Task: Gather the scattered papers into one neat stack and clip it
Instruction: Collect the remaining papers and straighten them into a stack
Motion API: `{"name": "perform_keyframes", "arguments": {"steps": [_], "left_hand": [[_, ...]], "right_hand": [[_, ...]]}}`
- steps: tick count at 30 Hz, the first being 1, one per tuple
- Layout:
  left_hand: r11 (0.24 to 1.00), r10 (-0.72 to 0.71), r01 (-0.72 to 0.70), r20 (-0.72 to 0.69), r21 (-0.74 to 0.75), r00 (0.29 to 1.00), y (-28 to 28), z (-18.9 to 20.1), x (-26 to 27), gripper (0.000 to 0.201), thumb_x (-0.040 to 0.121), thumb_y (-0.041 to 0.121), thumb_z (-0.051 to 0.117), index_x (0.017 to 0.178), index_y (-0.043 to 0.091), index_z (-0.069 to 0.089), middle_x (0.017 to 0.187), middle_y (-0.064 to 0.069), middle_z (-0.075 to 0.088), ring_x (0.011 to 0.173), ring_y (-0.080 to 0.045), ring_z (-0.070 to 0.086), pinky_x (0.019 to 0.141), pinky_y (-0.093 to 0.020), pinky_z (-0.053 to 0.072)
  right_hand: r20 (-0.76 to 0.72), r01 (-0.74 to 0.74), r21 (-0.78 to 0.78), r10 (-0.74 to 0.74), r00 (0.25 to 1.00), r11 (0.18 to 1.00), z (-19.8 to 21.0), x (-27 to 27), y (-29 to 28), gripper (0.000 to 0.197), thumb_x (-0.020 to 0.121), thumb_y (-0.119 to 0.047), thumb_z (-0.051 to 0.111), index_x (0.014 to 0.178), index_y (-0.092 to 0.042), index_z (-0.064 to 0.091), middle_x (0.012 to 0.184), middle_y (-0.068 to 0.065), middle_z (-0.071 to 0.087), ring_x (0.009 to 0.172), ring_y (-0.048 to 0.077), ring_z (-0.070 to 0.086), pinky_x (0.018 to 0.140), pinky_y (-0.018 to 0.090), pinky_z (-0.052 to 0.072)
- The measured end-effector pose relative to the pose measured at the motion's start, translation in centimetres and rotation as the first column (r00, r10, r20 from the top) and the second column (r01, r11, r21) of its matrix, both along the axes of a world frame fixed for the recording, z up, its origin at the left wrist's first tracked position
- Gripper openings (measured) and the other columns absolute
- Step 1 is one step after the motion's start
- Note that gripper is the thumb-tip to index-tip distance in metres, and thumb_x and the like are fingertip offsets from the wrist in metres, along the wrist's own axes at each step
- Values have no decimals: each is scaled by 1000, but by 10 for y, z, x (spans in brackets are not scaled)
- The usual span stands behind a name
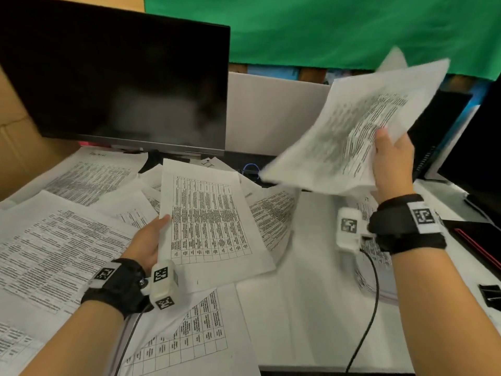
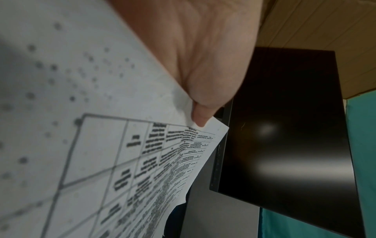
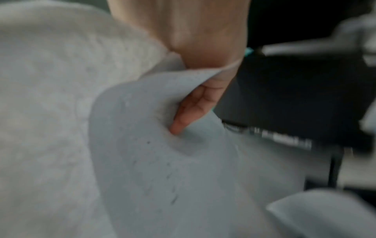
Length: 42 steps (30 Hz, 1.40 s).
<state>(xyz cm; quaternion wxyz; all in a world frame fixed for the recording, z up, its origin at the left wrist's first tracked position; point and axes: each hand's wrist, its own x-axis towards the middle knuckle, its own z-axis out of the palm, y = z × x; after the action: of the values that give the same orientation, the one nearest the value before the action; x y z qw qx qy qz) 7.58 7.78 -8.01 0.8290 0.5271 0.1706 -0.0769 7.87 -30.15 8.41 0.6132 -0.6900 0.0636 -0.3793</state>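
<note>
- My left hand (image 1: 147,244) pinches one table sheet (image 1: 210,221) by its edge, lifted off the worktop (image 1: 311,308) to merge.
- My right hand (image 1: 393,164) grips the gathered bundle (image 1: 349,137) above the right side.
- Loose papers (image 1: 54,240) cover the left; binder clip (image 1: 490,294) waits at the right edge.

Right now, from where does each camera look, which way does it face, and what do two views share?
Head: on the head, facing forward and down at the paper-strewn desk; both forearms, left hand and right hand show.
Left wrist: along the left hand, which pinches a table-printed sheet; monitor beyond.
Right wrist: along the right hand gripping a blurred bundle of papers.
Shared: head and left wrist both show sheet and monitor.
</note>
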Motion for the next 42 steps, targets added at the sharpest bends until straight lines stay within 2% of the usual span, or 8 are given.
{"name": "perform_keyframes", "arguments": {"steps": [5,18,21,24,29,33,37,42], "left_hand": [[1000,-22,22,7,18,1000,-3,4,-4,23,100,24,44,111,12,60,84,-10,75,74,-27,71,60,-36,52],[998,-3,4,11,-64,1000,-2,5,-6,40,99,41,44,111,7,61,80,-8,76,89,-32,67,62,-30,59],[995,-40,40,1,-92,999,-6,10,-5,37,103,35,35,112,9,60,83,-13,75,70,-28,72,47,-31,56],[993,-116,115,31,27,993,-5,2,-1,24,99,7,40,112,6,60,96,-16,73,72,-26,73,53,-33,57],[988,-142,137,58,76,988,-3,-2,3,35,88,-15,34,114,-2,55,81,-11,75,71,-25,72,56,-33,56],[988,-125,122,30,97,992,-7,0,1,26,88,-14,36,99,-7,58,78,-17,71,61,-24,71,49,-29,56],[987,-152,154,51,-52,987,-7,4,-1,41,100,35,41,122,4,58,112,-19,68,105,-31,65,89,-42,53],[977,-212,212,26,7,977,-6,3,4,32,99,18,42,126,5,53,97,-16,71,78,-25,72,65,-34,57]], "right_hand": [[-30,-355,428,406,913,831,-16,9,27,33,101,-19,51,132,-12,56,120,5,70,110,21,68,89,37,56],[-834,-581,76,371,408,810,-128,16,133,41,103,-36,41,129,-6,55,119,13,67,104,28,65,89,42,54],[-851,-634,-61,291,436,771,-132,19,132,38,106,-27,33,123,-2,55,110,11,65,92,23,62,67,26,50],[-868,-652,-246,136,477,718,-124,21,124,41,107,-24,29,122,3,57,119,18,62,104,28,59,83,30,46],[-665,-470,-381,117,738,796,-106,42,100,37,105,-22,33,110,1,62,100,17,64,87,25,60,75,33,48],[-701,-573,27,424,574,819,-113,52,109,33,103,-26,41,119,-7,63,110,11,70,100,29,67,93,48,53],[-844,-703,-89,322,430,705,-118,42,125,37,103,-27,45,138,-18,49,130,5,62,118,28,61,100,46,50],[-746,-110,-161,-48,664,981,-126,41,80,77,94,-34,59,155,-17,15,158,13,26,143,35,29,116,49,30]]}}
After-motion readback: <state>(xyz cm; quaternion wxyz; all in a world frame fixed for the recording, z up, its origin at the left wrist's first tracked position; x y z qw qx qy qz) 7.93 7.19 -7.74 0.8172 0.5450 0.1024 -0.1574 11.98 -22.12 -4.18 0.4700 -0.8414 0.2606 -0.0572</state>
